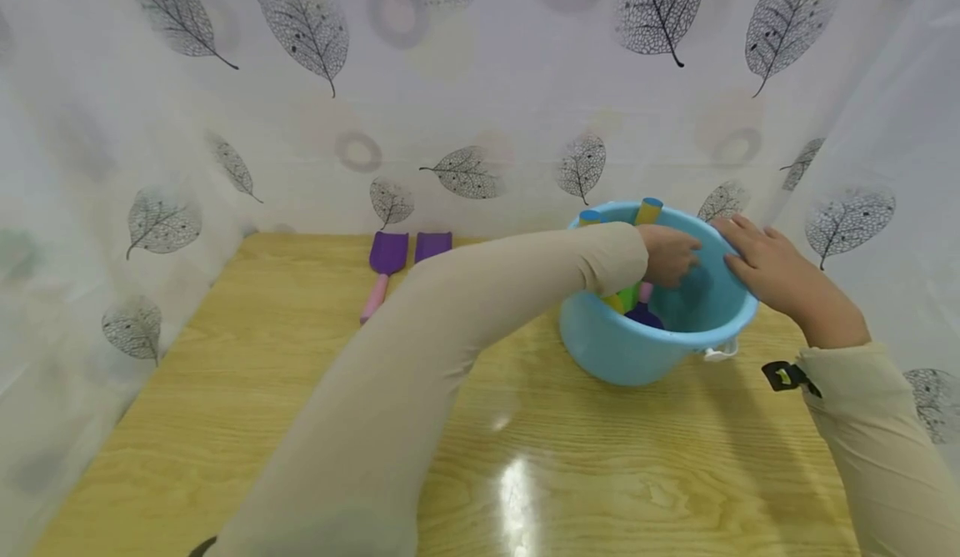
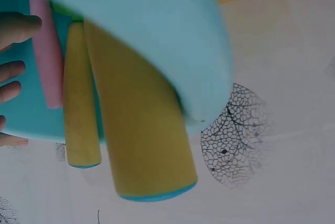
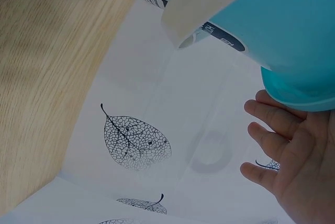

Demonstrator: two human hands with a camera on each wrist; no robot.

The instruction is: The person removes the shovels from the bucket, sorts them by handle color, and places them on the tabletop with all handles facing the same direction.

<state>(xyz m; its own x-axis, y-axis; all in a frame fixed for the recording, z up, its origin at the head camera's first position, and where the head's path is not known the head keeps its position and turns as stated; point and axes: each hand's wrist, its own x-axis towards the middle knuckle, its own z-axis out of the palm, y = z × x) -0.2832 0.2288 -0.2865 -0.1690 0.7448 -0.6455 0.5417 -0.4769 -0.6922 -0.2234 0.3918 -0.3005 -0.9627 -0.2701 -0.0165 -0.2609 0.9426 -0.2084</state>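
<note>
A light blue bucket [image 1: 637, 357] stands on the table. My left hand [image 1: 670, 255] reaches over its rim into the inside. In the left wrist view the left fingers [image 2: 18, 29] are spread, one fingertip at the pink handle [image 2: 48, 59] of a toy. Below that hand, a purple toy shovel [image 1: 645, 317] with a pink handle leans in the bucket. Two yellow handles with blue ends, one thicker [image 2: 141, 124] and one thinner [image 2: 82, 98], poke over the rim. My right hand [image 1: 780, 272] rests on the bucket's right rim, its fingers [image 3: 269, 119] extended in the right wrist view.
Two purple shovels lie at the back of the wooden table [image 1: 225, 373]: one [image 1: 388, 253] with a pink handle, another [image 1: 433, 244] partly behind my left sleeve. A leaf-patterned curtain [image 1: 480, 107] encloses the back and sides. The bucket's white handle [image 1: 722, 351] hangs at its right.
</note>
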